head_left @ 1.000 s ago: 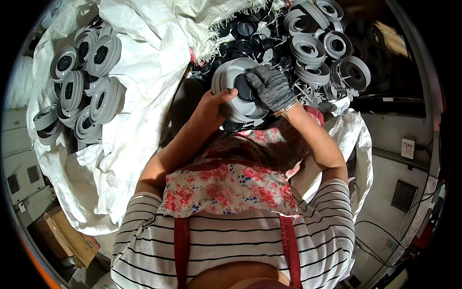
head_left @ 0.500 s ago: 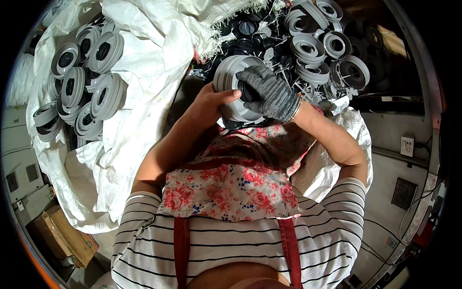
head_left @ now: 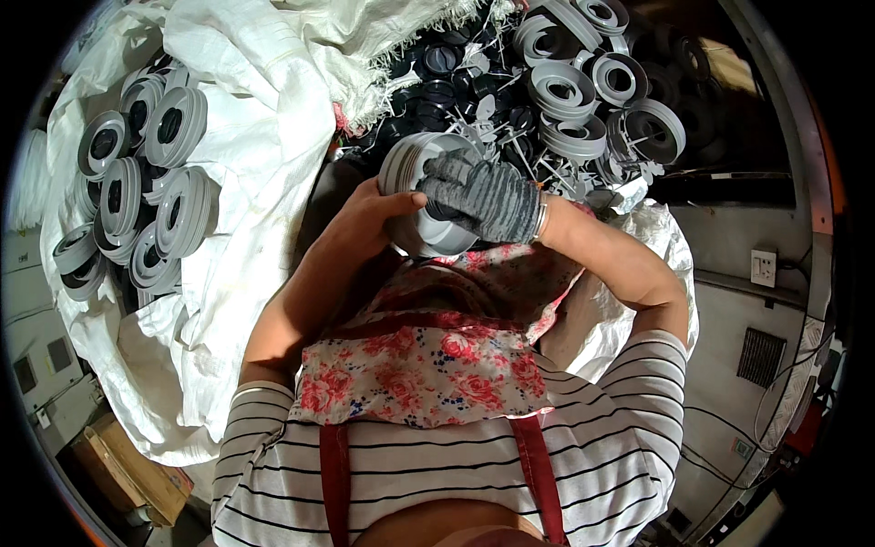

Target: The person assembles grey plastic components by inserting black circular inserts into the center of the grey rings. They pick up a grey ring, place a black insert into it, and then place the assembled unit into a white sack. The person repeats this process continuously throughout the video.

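A grey ribbed plastic ring [head_left: 402,170] is held above my lap, tilted so its open middle faces right. My bare left hand [head_left: 366,217] grips its left side, the thumb over the rim and the other fingers hidden behind. My right hand [head_left: 497,202], in a grey knitted glove, reaches into the opening with bent fingers. Against these fingers shows part of a black round plastic insert [head_left: 438,211]. The glove covers most of it, so how far it sits in the ring is unclear.
On the left, several grey rings with black centres [head_left: 123,196] lie piled on a white woven sack [head_left: 264,118]. Ahead is a heap of black round caps [head_left: 442,60] and grey sprue bits. More grey rings [head_left: 570,91] are stacked at the far right. A cardboard box [head_left: 137,469] stands lower left.
The whole view has shifted and turned slightly, so the surroundings sit further left. Both hands keep hold of the ring, and the gloved fingers have shifted slightly at its opening.
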Motion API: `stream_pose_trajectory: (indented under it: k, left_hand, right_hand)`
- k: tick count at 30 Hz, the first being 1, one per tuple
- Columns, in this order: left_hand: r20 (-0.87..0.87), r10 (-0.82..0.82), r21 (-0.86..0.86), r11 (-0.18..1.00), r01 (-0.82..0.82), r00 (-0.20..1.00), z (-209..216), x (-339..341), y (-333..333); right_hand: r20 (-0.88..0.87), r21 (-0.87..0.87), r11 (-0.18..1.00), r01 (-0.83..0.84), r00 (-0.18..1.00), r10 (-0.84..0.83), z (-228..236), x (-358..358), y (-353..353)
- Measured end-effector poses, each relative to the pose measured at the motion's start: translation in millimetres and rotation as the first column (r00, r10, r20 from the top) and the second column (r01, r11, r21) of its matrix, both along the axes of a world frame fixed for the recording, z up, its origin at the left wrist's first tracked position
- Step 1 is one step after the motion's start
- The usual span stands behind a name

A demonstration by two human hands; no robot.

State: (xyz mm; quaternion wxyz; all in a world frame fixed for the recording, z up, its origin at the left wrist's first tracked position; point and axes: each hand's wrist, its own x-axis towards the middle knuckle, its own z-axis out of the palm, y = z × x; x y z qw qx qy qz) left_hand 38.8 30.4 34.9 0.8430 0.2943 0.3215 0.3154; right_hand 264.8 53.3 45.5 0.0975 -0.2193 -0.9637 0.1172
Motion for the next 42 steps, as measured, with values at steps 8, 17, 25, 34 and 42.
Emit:
stream_pose_trajectory:
  k: [8,17,25,34,42]
  left_hand:
    - [-0.090,0.136,0.071,0.989,-0.129,0.987,8,13,4]
    - [-0.321,0.319,0.429,0.889,-0.163,0.892,18,27,5]
    - [-0.462,0.713,0.846,0.532,0.022,0.527,45,-5,17]
    - [-0.031,0.882,0.794,0.307,-0.524,0.470,65,-25,60]
    - [0.048,0.489,-0.272,0.845,-0.460,0.871,-59,62,84]
  right_hand:
    - [-0.201,-0.188,0.915,0.358,0.897,-0.393,2,-11,0]
    - [0.145,-0.954,0.069,0.292,0.649,-0.746,10,2,20]
    - [-0.040,-0.826,0.423,0.372,0.710,-0.703,-2,11,60]
    - [0.654,0.320,0.546,0.775,0.236,-0.719,-105,193,166]
    - [0.041,0.112,0.990,0.089,0.995,-0.094,-41,40,80]
